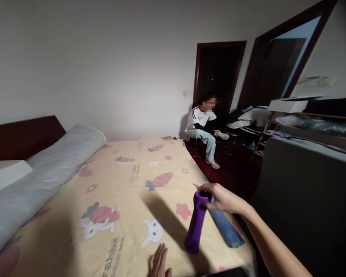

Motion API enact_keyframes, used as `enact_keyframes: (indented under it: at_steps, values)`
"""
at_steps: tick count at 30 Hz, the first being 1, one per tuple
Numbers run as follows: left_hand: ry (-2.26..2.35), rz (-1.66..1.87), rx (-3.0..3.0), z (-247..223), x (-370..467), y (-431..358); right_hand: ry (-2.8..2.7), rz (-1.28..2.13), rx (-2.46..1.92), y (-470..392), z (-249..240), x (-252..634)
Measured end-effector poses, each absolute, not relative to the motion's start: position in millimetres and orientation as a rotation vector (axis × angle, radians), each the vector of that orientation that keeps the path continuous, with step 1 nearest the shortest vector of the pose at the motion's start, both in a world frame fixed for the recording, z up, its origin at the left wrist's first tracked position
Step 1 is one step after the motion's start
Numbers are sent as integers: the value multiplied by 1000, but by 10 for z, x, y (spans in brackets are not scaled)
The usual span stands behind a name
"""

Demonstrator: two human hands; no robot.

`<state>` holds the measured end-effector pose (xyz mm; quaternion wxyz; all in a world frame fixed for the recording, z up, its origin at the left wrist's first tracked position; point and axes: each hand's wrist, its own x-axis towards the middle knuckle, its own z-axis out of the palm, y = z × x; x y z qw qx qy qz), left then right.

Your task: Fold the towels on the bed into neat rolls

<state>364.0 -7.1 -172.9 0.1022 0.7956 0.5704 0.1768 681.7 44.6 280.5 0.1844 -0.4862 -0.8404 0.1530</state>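
A purple cloth tube [195, 223] stands nearly upright on the yellow printed bed sheet [129, 207], its open end up. My right hand [216, 197] holds it by the top rim, thumb on the near side and fingers over the far side. Low in the view, my left hand [159, 263] lies on the sheet to the left of the tube, fingers extended, holding nothing. Just right of the tube, a folded blue item [226, 229] lies along the bed's right edge, partly behind my right hand and wrist.
A rolled grey mat [52, 169] and a white box [7, 173] lie at the left by the dark headboard [23, 134]. Beyond the bed sits a person [202, 123] holding a shoe. A grey panel [308, 192] and a loaded rack [320, 123] stand at the right.
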Motion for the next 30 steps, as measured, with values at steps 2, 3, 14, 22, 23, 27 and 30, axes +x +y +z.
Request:
enact_keyframes:
  at_steps: [2, 3, 14, 22, 23, 27, 30]
  values:
    - [1683, 566, 2429, -1834, 3551, -90, -2381, 408, -1416, 533, 2704, 6946]
    - [1664, 565, 2454, -1865, 3529, -96, -2387, 391, -1446, 597, 2644, 7005]
    - [1606, 303, 2354, -1771, 3488, -45, -2186, 115, -1646, 1589, 2691, 7505]
    - [1871, 544, 2429, -1941, 3677, -140, -2181, -148, -1583, 1254, 1748, 7616]
    - [1875, 582, 2465, -1947, 3673, -148, -2218, -146, -1640, 1130, 1472, 7619]
    - [1734, 662, 2651, -1906, 3580, -144, -2359, -18, -1781, 565, 455, 7552]
    - [1710, 711, 2706, -1866, 3542, -143, -2410, 65, -1860, 270, 46, 7491]
